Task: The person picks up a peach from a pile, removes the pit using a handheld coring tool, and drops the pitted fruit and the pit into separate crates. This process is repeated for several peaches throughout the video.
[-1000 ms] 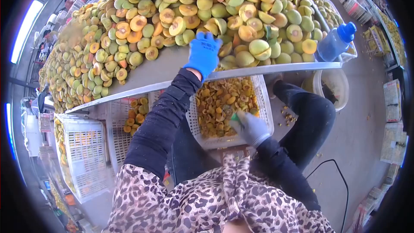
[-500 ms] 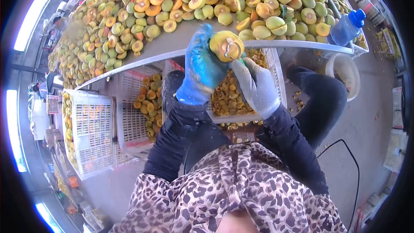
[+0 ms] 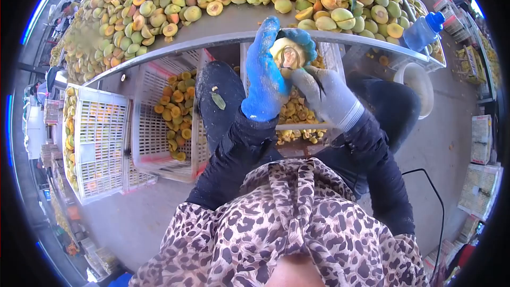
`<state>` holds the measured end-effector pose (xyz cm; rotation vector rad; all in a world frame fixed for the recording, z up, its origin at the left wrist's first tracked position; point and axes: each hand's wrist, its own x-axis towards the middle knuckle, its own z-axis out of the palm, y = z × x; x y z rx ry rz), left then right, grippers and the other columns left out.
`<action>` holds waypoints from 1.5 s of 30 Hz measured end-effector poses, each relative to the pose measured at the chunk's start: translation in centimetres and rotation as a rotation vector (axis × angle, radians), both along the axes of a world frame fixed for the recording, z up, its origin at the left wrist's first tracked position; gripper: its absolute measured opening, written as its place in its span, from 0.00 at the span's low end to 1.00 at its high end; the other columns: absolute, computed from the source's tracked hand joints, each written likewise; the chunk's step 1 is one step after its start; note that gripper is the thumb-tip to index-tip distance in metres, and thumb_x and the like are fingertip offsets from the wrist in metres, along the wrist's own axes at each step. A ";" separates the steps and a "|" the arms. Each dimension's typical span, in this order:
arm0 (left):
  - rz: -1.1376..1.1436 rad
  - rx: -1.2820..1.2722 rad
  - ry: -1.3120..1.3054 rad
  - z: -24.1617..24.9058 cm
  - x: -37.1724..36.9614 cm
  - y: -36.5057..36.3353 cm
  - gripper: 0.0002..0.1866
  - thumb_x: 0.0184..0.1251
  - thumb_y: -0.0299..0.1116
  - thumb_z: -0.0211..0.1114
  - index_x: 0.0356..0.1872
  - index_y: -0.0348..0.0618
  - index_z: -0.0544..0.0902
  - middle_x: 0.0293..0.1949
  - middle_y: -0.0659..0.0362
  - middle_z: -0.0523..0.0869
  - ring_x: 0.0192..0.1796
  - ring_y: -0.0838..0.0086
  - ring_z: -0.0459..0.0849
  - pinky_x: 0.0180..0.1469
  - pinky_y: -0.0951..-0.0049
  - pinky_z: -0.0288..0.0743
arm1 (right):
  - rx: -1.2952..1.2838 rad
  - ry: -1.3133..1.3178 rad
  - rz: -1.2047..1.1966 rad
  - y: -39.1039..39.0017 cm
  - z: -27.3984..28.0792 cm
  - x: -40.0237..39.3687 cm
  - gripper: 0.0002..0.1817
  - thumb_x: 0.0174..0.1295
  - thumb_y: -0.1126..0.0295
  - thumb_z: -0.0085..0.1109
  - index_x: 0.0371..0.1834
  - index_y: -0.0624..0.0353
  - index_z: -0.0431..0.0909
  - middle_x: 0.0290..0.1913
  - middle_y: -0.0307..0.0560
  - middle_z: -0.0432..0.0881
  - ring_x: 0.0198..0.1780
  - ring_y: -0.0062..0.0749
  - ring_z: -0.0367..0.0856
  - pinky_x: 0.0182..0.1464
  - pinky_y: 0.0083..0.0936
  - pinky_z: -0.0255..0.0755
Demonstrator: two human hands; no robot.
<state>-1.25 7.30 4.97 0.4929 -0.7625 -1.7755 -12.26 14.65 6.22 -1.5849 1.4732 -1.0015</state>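
Note:
My left hand point(image 3: 270, 74), in a blue glove, is wrapped round a halved fruit point(image 3: 290, 56) whose cut face with the stone area shows. My right hand point(image 3: 325, 90), in a grey glove, is closed at the fruit's lower right edge around a tool that is mostly hidden; a thin curved metal loop shows on the cut face. Both hands are over the near edge of the table point(image 3: 223, 24), which bears a large heap of halved fruit point(image 3: 154, 16). Beneath them a crate point(image 3: 303, 126) holds fruit pieces.
A crate point(image 3: 159, 169) with fruit halves stands left of my legs, beside another white crate point(image 3: 101, 143). A blue bottle point(image 3: 422, 32) stands at the table's right end, above a white bucket point(image 3: 425, 93). A black cable point(image 3: 438, 202) lies on the floor at right.
Both hands and the fruit have shifted slightly right. The left hand's fingers now curl round the fruit's far side, and its cut face is turned more upward. The view has shifted.

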 end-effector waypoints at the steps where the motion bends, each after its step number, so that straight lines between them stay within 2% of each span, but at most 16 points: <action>1: 0.010 -0.005 0.010 -0.3 -0.1 0.2 0.24 0.75 0.46 0.45 0.38 0.32 0.79 0.32 0.49 0.84 0.34 0.59 0.85 0.39 0.63 0.82 | 0.004 0.005 -0.002 0.3 0.7 -0.3 0.24 0.70 0.54 0.49 0.35 0.70 0.78 0.22 0.55 0.79 0.23 0.35 0.79 0.27 0.31 0.70; 3: -0.001 -0.090 0.042 -0.8 -0.1 0.3 0.24 0.75 0.46 0.45 0.39 0.32 0.78 0.32 0.48 0.84 0.34 0.59 0.85 0.39 0.63 0.82 | 0.538 -0.263 0.079 0.6 2.6 -0.8 0.28 0.69 0.48 0.47 0.29 0.66 0.75 0.16 0.41 0.74 0.15 0.22 0.72 0.18 0.22 0.64; 4: -0.006 -0.166 0.067 -1.1 0.0 0.5 0.24 0.75 0.46 0.45 0.40 0.31 0.78 0.32 0.47 0.84 0.34 0.59 0.85 0.39 0.63 0.82 | 0.470 -0.315 0.075 0.9 1.8 -0.5 0.30 0.68 0.43 0.46 0.25 0.62 0.72 0.15 0.32 0.67 0.12 0.14 0.64 0.14 0.15 0.58; 11: -0.185 -0.189 0.124 -1.3 0.7 -0.3 0.25 0.75 0.46 0.44 0.35 0.31 0.79 0.32 0.46 0.84 0.32 0.62 0.84 0.35 0.66 0.80 | 0.679 -0.556 0.170 1.3 2.2 -0.9 0.29 0.67 0.43 0.47 0.25 0.62 0.72 0.14 0.34 0.67 0.12 0.17 0.65 0.14 0.16 0.58; 14: -0.250 -0.364 -0.297 -1.6 1.3 -0.9 0.27 0.75 0.47 0.44 0.32 0.31 0.80 0.28 0.47 0.84 0.28 0.63 0.83 0.34 0.67 0.79 | 0.602 -0.312 0.142 1.4 1.9 -0.8 0.28 0.69 0.44 0.45 0.25 0.60 0.70 0.14 0.33 0.64 0.10 0.15 0.59 0.11 0.15 0.54; 19: -0.090 -0.762 -0.227 -2.5 1.2 -0.9 0.25 0.76 0.45 0.44 0.35 0.32 0.79 0.28 0.45 0.84 0.27 0.62 0.83 0.33 0.67 0.80 | 0.884 -0.765 0.178 1.8 1.4 -1.3 0.26 0.68 0.44 0.46 0.27 0.58 0.69 0.14 0.31 0.59 0.10 0.14 0.54 0.11 0.13 0.51; 22: -0.184 -0.540 -0.203 -4.0 0.8 -1.2 0.26 0.75 0.47 0.43 0.41 0.32 0.79 0.30 0.44 0.84 0.29 0.59 0.84 0.35 0.64 0.80 | 0.978 -1.063 0.314 1.5 0.6 -1.5 0.27 0.69 0.43 0.43 0.26 0.57 0.69 0.12 0.32 0.60 0.08 0.14 0.55 0.10 0.13 0.50; 25: 0.218 -0.368 -0.304 -5.5 -0.3 -1.1 0.25 0.74 0.48 0.43 0.43 0.32 0.78 0.34 0.44 0.84 0.35 0.58 0.85 0.38 0.61 0.80 | 0.922 -1.371 0.419 1.3 -1.2 -0.6 0.29 0.69 0.41 0.40 0.26 0.56 0.69 0.11 0.31 0.59 0.07 0.14 0.55 0.09 0.12 0.50; 27: -0.091 0.358 0.369 -5.1 0.6 -2.2 0.25 0.69 0.47 0.54 0.52 0.31 0.74 0.42 0.52 0.83 0.43 0.62 0.83 0.49 0.67 0.80 | 0.946 -1.471 0.526 1.6 -1.2 -0.3 0.30 0.69 0.40 0.39 0.26 0.56 0.70 0.09 0.31 0.60 0.06 0.16 0.56 0.09 0.13 0.52; 29: -0.029 0.386 0.377 -5.6 1.5 -3.5 0.22 0.70 0.47 0.50 0.50 0.37 0.76 0.40 0.52 0.83 0.42 0.60 0.84 0.46 0.64 0.81 | 0.719 -1.324 0.205 1.4 -0.6 0.0 0.30 0.69 0.40 0.39 0.26 0.57 0.71 0.10 0.32 0.61 0.07 0.17 0.59 0.10 0.15 0.54; 31: 0.038 0.414 0.118 -4.7 2.5 -3.4 0.18 0.69 0.45 0.51 0.43 0.41 0.79 0.39 0.52 0.84 0.41 0.59 0.84 0.40 0.57 0.80 | 0.466 -0.329 -0.279 -1.3 -3.2 -0.9 0.25 0.67 0.45 0.49 0.28 0.58 0.72 0.10 0.39 0.69 0.12 0.31 0.71 0.15 0.27 0.65; 33: -0.005 0.368 0.129 -6.9 2.7 -3.2 0.16 0.68 0.45 0.54 0.43 0.42 0.78 0.39 0.53 0.84 0.43 0.60 0.83 0.40 0.58 0.80 | -0.294 0.703 -0.362 -2.4 -6.8 -2.2 0.20 0.66 0.50 0.52 0.29 0.57 0.72 0.14 0.48 0.76 0.17 0.44 0.77 0.19 0.37 0.69; 35: 0.407 0.085 -0.255 -9.2 1.5 -3.0 0.18 0.68 0.47 0.55 0.45 0.43 0.77 0.39 0.53 0.83 0.44 0.62 0.83 0.41 0.61 0.80 | -0.334 0.673 -0.310 -2.7 -4.9 -0.9 0.19 0.66 0.51 0.52 0.29 0.57 0.72 0.16 0.50 0.77 0.19 0.46 0.78 0.21 0.40 0.70; 37: 0.183 0.296 0.048 -7.8 2.7 -2.8 0.18 0.64 0.38 0.62 0.52 0.40 0.73 0.41 0.53 0.82 0.45 0.65 0.83 0.46 0.65 0.79 | -0.372 0.647 -0.271 -2.7 -4.1 -0.1 0.17 0.66 0.52 0.52 0.29 0.56 0.72 0.17 0.52 0.78 0.21 0.49 0.79 0.22 0.43 0.71; 39: 0.310 -0.427 -0.684 -5.9 2.7 -0.8 0.26 0.56 0.25 0.68 0.56 0.37 0.70 0.44 0.53 0.81 0.47 0.68 0.82 0.50 0.67 0.77 | -0.348 0.832 -0.227 -2.7 -3.8 0.2 0.17 0.66 0.52 0.51 0.29 0.55 0.71 0.16 0.50 0.78 0.20 0.47 0.79 0.22 0.41 0.71; 45: 0.462 -0.780 -0.857 -8.7 4.2 0.4 0.33 0.51 0.22 0.70 0.60 0.34 0.68 0.49 0.53 0.80 0.51 0.68 0.79 0.55 0.69 0.73 | -0.239 1.037 -0.251 -2.3 -3.9 1.2 0.16 0.67 0.52 0.49 0.32 0.53 0.73 0.19 0.49 0.79 0.22 0.46 0.81 0.22 0.39 0.73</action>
